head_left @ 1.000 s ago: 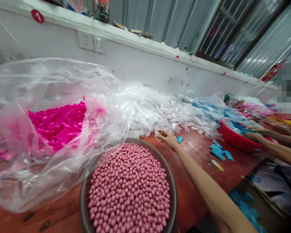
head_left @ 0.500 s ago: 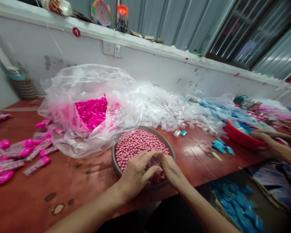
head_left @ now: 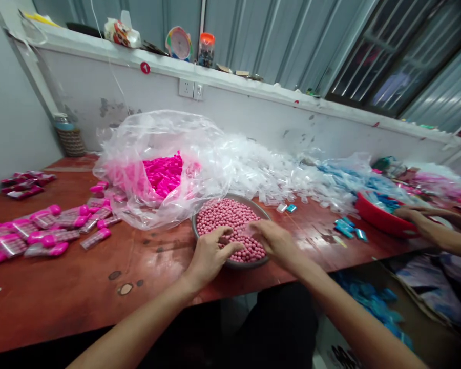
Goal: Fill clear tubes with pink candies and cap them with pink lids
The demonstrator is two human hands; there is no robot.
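A grey bowl (head_left: 196,236) full of pink beads (head_left: 226,218) stands near the table's front edge. Over its left front part is my left hand (head_left: 211,253), thumb and fingers apart, nothing seen between them. My right hand (head_left: 272,241) is at the bowl's right side, its fingers pinched on a small clear plastic case (head_left: 247,230) above the beads. A clear bag (head_left: 169,123) holding bright pink caps (head_left: 164,174) lies behind the bowl. Filled tubes with pink caps (head_left: 63,236) are heaped at the left.
Many clear empty cases (head_left: 261,164) are piled along the wall. Blue packets (head_left: 346,227) lie at the right, by a red basin (head_left: 380,218) where another person's hands (head_left: 426,220) work. Dark pink packets (head_left: 26,183) sit at far left.
My hands have moved apart; my left hand has opened away from the clear case, which stays in my right hand. The view has shifted, showing more of the table's left side.
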